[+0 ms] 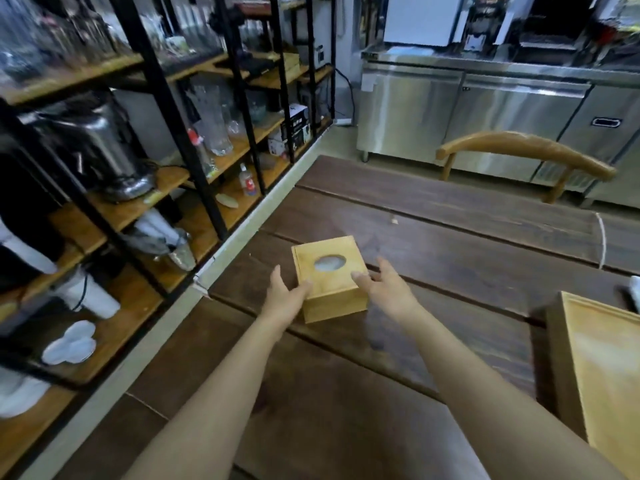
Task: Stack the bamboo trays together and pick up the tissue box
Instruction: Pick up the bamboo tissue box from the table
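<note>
A cube-shaped bamboo tissue box (329, 289) with an oval hole in its top sits on the dark wooden table (450, 237). My left hand (285, 296) is at its left side, thumb on the top edge. My right hand (384, 285) is at its right side, thumb resting on the top near the corner. Both hands have spread fingers and touch the box without closing on it; the box rests on the table. The bamboo trays (602, 368) lie at the right edge of the view, partly cut off.
A black metal shelf unit (166, 109) with wooden boards, glassware, a steel urn and bottles runs along the left. A wooden chair back (526, 150) stands at the table's far side. Steel counters (485, 109) line the back wall.
</note>
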Demonstrator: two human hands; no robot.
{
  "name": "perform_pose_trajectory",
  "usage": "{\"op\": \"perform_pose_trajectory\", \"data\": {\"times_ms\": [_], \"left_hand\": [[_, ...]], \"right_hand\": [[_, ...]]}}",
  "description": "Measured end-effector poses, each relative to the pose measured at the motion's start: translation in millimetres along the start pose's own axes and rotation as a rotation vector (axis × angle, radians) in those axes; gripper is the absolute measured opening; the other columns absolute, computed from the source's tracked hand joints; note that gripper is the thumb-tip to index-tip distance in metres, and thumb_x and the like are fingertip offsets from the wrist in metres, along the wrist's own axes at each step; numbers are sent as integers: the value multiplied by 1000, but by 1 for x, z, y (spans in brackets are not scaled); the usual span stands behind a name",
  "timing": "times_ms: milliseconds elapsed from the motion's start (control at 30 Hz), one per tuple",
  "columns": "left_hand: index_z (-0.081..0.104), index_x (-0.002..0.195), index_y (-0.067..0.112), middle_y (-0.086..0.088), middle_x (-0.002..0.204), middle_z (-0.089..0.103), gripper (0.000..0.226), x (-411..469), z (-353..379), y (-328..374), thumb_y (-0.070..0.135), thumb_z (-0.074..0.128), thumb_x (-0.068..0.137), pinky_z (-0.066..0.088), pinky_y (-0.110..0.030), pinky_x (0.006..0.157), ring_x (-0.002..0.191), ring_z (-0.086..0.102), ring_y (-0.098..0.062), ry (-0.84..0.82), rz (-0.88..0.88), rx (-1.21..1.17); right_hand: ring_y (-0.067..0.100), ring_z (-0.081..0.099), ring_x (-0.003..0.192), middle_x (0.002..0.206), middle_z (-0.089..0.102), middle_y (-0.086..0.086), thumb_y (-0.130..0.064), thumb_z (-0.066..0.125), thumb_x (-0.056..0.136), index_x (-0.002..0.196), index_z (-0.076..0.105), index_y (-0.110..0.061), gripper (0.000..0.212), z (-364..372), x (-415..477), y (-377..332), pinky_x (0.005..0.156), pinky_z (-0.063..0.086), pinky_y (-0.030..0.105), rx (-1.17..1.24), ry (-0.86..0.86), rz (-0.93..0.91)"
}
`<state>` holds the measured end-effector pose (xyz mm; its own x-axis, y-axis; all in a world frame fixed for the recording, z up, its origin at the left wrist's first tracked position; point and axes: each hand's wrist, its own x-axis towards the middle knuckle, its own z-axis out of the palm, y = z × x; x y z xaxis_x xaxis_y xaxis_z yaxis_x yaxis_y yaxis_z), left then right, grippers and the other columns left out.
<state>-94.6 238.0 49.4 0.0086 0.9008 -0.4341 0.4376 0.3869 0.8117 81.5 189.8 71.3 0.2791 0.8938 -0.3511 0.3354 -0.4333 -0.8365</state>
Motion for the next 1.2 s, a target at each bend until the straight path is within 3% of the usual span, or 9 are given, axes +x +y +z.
{"op": "perform_pose_trajectory", "data": {"times_ms": [167, 300, 367, 500, 600, 667, 767, 1033, 1200], "left_hand": [[35, 139, 33, 0, 137, 52, 57, 4, 9, -6, 44, 56, 87, 41, -35, 93, 114, 50, -18, -170, -9, -231], [54, 126, 26, 6, 113, 62, 40, 10, 1, -6, 39, 58, 88, 45, -27, 74, 96, 56, -10, -174, 18, -267], [58, 119, 26, 13, 99, 62, 35, 13, -3, -6, 39, 59, 87, 42, -22, 66, 88, 55, -3, -188, 28, -255], [60, 115, 29, 15, 95, 62, 30, 15, -9, -2, 39, 59, 87, 45, -24, 67, 87, 56, -3, -235, 10, -219], [58, 117, 28, 5, 101, 63, 31, 13, -12, 3, 32, 62, 87, 50, -38, 78, 92, 58, -16, -286, -155, -348], [57, 119, 24, 1, 98, 64, 33, 11, -15, 6, 23, 64, 87, 52, -37, 69, 89, 60, -19, -280, -219, -438], [60, 107, 27, 4, 92, 63, 23, 7, -33, 5, 23, 66, 85, 49, -35, 64, 84, 59, -15, -235, -189, -377], [55, 95, 27, 5, 95, 57, 20, -36, -117, -33, 36, 67, 82, 44, -32, 59, 92, 54, -18, -67, -75, -198], [56, 106, 24, 1, 100, 60, 31, -78, -174, -67, 38, 67, 82, 49, -45, 80, 100, 55, -23, 41, -141, -187]], "right_hand": [[31, 48, 126, 143, 45, 16, -46, 56, 85, 143, 28, -9, 74, 15, 4, 5, 104, 42, 48, 90, 134, 61], [30, 69, 71, 104, 66, 23, -42, 56, 87, 144, 18, -19, 72, 8, 6, 11, 58, 57, 40, 220, 101, 158], [31, 69, 67, 115, 61, 24, -41, 61, 84, 145, 3, -37, 84, 10, 7, 10, 49, 56, 38, 247, 45, 206], [38, 71, 72, 133, 50, 26, -40, 69, 78, 139, 6, -50, 89, 12, 10, 6, 52, 59, 45, 245, -40, 264], [41, 70, 76, 119, 56, 24, -36, 68, 80, 130, 22, -39, 68, 14, 8, 2, 62, 60, 50, 271, -74, 280], [40, 69, 81, 121, 55, 20, -32, 65, 83, 120, 23, -32, 56, 21, 2, -2, 57, 61, 43, 244, -76, 253], [33, 68, 79, 124, 53, 18, -26, 64, 85, 118, 23, -24, 52, 36, -11, -5, 47, 59, 32, 274, -59, 203], [24, 73, 61, 102, 61, 19, -22, 68, 82, 107, 35, -20, 42, 100, -50, -27, 52, 60, 37, 291, -181, 106], [26, 70, 59, 103, 58, 21, -22, 72, 79, 105, 38, -15, 43, 152, -86, -40, 49, 58, 36, 361, -307, 124]]}}
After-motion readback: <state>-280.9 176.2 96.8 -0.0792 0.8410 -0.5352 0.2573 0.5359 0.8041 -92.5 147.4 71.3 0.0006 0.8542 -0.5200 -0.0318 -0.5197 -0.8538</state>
